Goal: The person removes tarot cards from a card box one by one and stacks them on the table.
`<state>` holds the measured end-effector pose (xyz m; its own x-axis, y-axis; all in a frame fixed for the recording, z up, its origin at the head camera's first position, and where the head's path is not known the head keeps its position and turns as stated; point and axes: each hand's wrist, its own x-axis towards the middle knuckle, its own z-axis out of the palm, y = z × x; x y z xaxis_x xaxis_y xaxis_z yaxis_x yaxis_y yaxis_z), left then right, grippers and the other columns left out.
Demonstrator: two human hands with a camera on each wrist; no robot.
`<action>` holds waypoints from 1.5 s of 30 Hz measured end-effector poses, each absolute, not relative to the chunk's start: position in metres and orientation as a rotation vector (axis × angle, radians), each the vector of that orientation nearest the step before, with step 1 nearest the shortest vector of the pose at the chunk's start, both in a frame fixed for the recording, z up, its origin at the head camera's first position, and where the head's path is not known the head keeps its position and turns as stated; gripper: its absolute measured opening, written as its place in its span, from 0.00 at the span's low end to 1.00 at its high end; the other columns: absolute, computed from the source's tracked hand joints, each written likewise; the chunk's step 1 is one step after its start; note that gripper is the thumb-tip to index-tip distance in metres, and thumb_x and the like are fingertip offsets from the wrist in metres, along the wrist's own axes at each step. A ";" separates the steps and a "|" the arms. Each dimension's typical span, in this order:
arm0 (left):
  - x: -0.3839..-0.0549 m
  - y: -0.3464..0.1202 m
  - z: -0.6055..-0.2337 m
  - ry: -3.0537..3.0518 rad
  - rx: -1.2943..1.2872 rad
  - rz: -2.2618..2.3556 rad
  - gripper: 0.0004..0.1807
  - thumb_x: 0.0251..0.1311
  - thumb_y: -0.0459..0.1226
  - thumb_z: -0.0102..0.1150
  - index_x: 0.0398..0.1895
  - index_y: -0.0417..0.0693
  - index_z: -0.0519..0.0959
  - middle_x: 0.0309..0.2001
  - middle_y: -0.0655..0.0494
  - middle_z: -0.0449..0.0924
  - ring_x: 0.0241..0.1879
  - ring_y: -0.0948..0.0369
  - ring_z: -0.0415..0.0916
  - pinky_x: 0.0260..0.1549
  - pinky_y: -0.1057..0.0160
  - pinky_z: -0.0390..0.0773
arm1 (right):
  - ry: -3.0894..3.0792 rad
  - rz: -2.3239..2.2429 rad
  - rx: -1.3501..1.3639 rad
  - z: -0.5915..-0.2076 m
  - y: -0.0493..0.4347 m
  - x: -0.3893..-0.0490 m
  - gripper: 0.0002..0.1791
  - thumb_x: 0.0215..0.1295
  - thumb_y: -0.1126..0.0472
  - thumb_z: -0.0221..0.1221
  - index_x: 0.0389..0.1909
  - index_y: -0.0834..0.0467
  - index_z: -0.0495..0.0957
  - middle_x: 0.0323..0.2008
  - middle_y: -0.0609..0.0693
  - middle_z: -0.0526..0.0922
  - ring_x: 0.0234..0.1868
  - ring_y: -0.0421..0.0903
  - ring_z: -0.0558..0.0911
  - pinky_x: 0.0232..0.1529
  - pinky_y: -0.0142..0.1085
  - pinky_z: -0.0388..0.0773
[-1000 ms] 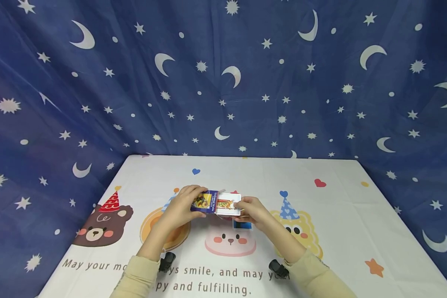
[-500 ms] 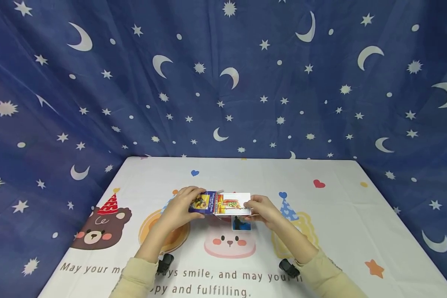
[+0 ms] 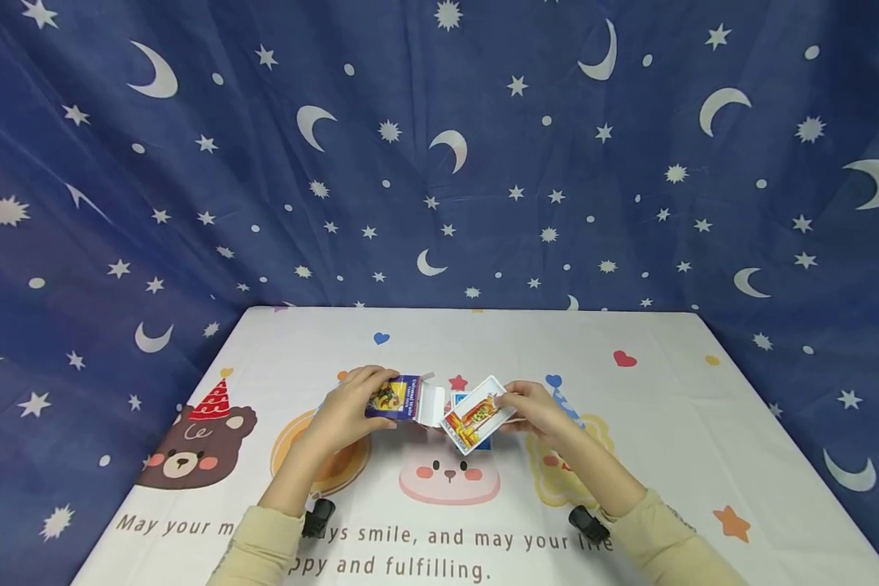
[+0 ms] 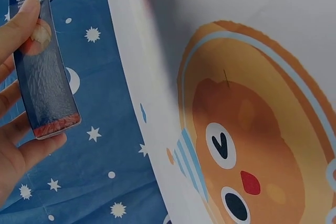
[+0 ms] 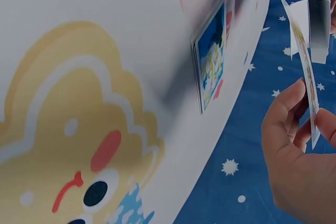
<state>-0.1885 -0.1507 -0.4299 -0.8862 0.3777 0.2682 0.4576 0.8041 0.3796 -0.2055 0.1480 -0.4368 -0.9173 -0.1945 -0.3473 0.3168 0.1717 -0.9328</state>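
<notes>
My left hand [image 3: 350,404] grips a blue card box [image 3: 394,397] with a yellow picture, thumb and fingers on opposite edges. Its white flaps [image 3: 430,404] stand out at the uncovered end, and the right wrist view looks into a dark hollow there. The box's narrow side [image 4: 47,77] appears in the left wrist view. Just right of the box, my right hand [image 3: 533,408] pinches a thin white-bordered picture card [image 3: 474,415], tilted, between thumb and fingers. Whether more cards lie behind it I cannot tell. Below it, a small stack of cards [image 5: 210,56] lies on the table, partly covered in the head view.
A white tablecloth [image 3: 659,407] printed with cartoon animals and lettering covers the table. Behind it hangs a blue curtain [image 3: 483,163] with moons and stars. Dark wrist devices [image 3: 589,523] sit by both forearms.
The card has come fully out of the box, moving right with my right hand, and then turned to a slant. My left hand keeps its hold on the box, shifting slightly left.
</notes>
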 end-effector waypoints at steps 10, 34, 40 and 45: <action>-0.185 -0.155 -0.431 -2.806 -0.626 -0.685 0.41 0.40 0.44 0.76 0.61 0.50 0.71 0.57 0.50 0.73 0.59 0.49 0.69 0.52 0.43 0.75 | 2.104 -1.755 -0.038 -0.436 0.152 -0.212 0.21 0.48 0.77 0.54 0.47 0.71 0.69 0.30 0.49 0.80 0.29 0.40 0.79 0.31 0.29 0.81; -0.183 -0.160 -0.436 -2.814 -0.613 -0.688 0.41 0.40 0.45 0.76 0.62 0.50 0.71 0.57 0.50 0.73 0.58 0.49 0.70 0.52 0.44 0.74 | 2.250 -1.778 -0.039 -0.448 0.158 -0.216 0.13 0.59 0.69 0.61 0.43 0.70 0.72 0.25 0.44 0.78 0.25 0.37 0.78 0.33 0.34 0.82; -0.183 -0.162 -0.435 -2.820 -0.596 -0.707 0.40 0.41 0.44 0.75 0.62 0.50 0.71 0.58 0.50 0.73 0.59 0.49 0.69 0.52 0.43 0.75 | 2.244 -1.781 0.016 -0.451 0.155 -0.219 0.11 0.61 0.68 0.60 0.41 0.71 0.75 0.23 0.45 0.83 0.23 0.37 0.79 0.31 0.33 0.83; -0.182 -0.165 -0.436 -2.814 -0.598 -0.701 0.40 0.41 0.44 0.75 0.62 0.50 0.70 0.58 0.50 0.72 0.59 0.49 0.68 0.50 0.43 0.75 | 2.284 -1.707 -0.015 -0.452 0.151 -0.220 0.12 0.61 0.70 0.59 0.43 0.74 0.75 0.23 0.47 0.83 0.23 0.38 0.79 0.29 0.31 0.82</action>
<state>-0.1823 -0.1645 -0.4355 -0.9028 0.3385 0.2653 0.4234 0.8079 0.4099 -0.2201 0.1511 -0.4524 -0.9583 -0.1794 -0.2225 0.1626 0.2982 -0.9406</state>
